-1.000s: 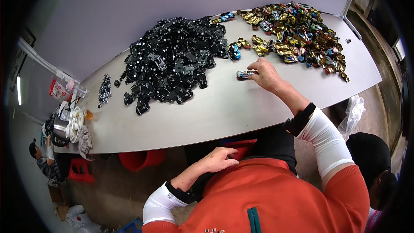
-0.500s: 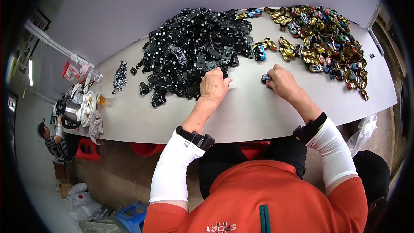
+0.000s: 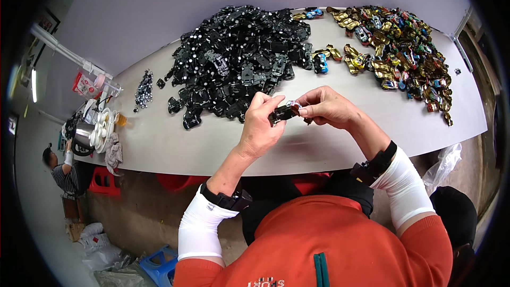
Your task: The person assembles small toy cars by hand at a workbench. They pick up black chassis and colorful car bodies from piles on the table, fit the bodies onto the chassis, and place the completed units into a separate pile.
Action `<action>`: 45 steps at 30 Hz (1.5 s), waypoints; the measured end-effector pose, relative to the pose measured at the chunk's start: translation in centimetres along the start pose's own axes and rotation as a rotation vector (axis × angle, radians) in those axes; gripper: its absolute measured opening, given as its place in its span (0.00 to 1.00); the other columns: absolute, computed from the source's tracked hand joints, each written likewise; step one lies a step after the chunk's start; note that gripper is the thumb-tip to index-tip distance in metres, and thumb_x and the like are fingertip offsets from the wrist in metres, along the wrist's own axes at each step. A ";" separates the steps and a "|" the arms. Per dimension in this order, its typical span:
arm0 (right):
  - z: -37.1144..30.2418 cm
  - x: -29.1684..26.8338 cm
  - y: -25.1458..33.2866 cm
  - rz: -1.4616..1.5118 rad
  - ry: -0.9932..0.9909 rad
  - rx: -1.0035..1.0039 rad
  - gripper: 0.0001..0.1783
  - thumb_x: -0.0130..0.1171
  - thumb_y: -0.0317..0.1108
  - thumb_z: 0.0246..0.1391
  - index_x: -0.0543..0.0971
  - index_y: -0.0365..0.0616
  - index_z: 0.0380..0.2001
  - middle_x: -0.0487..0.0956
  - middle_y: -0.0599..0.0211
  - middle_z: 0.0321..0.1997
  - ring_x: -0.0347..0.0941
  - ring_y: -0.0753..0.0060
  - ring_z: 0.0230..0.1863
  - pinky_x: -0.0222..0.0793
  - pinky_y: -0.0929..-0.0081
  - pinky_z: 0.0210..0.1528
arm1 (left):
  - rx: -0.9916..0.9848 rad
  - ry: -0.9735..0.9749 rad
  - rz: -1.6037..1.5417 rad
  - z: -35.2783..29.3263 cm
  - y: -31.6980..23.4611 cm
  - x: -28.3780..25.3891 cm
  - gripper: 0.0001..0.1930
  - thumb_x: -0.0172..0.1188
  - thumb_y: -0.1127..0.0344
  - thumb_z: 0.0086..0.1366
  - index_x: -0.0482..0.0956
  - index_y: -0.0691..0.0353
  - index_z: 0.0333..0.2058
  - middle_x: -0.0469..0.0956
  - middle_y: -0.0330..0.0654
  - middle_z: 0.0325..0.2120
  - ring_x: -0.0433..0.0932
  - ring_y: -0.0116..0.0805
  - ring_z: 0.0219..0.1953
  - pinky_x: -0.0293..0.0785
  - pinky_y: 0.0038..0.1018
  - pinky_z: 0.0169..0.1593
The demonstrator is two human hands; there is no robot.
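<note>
Meeting beside the near right edge of the black pile (image 3: 239,64), hands apart a moment ago bring two parts together: left hand (image 3: 260,128) gripping a chassis (image 3: 283,113), right hand (image 3: 330,108) pinching a car body (image 3: 295,106).

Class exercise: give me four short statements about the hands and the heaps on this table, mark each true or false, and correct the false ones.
1. The left hand holds a black toy-car base. True.
2. The right hand is empty. False: the right hand pinches a small piece.
3. The silvery heap lies left of the black pile. True.
4. The multicoloured pile lies left of the black pile. False: the multicoloured pile is on its right.
</note>
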State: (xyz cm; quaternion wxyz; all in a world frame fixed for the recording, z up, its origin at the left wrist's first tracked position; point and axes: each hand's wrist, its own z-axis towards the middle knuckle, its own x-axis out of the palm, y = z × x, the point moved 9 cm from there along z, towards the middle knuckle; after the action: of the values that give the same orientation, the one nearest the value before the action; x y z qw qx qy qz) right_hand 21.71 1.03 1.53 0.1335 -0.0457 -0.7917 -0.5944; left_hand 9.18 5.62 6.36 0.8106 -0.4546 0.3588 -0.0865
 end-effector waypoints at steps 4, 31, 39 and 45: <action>0.3 2.3 0.1 0.307 0.097 -0.038 0.15 0.65 0.35 0.45 0.78 0.39 0.35 0.74 0.72 0.23 0.63 0.89 0.20 0.54 0.93 0.17 | -0.081 -0.223 -0.676 -1.6 0.3 -2.1 0.21 0.58 0.85 0.51 0.71 0.68 0.46 0.69 0.37 0.37 0.70 0.23 0.36 0.70 0.17 0.38; -5.8 3.0 6.9 -0.475 -0.371 -0.460 0.15 0.63 0.21 0.41 0.75 0.35 0.36 0.75 0.68 0.26 0.71 0.82 0.26 0.69 0.83 0.26 | -0.129 -0.012 -1.171 -0.8 0.1 1.6 0.20 0.66 0.75 0.48 0.74 0.68 0.42 0.75 0.42 0.36 0.75 0.29 0.35 0.77 0.23 0.35; -7.2 7.0 9.4 -0.941 -0.325 -0.866 0.27 0.66 0.20 0.34 0.74 0.42 0.44 0.75 0.59 0.27 0.74 0.64 0.26 0.71 0.72 0.27 | -0.030 0.028 -1.132 -0.9 -1.2 1.2 0.20 0.67 0.75 0.47 0.75 0.70 0.41 0.73 0.37 0.34 0.75 0.27 0.36 0.76 0.22 0.36; -7.3 7.6 9.7 -0.998 -0.339 -0.820 0.29 0.65 0.19 0.34 0.75 0.45 0.46 0.74 0.60 0.26 0.73 0.64 0.26 0.70 0.72 0.26 | -0.025 0.038 -1.048 -1.0 -2.1 0.6 0.19 0.65 0.77 0.49 0.74 0.72 0.42 0.72 0.38 0.36 0.76 0.27 0.34 0.77 0.21 0.36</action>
State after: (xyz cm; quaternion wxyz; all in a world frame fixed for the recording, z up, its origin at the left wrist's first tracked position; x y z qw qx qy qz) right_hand 17.76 -3.80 14.43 -0.3119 0.1862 -0.4380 -0.8223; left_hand 9.35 3.47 7.42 0.6465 -0.5810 0.0986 -0.4845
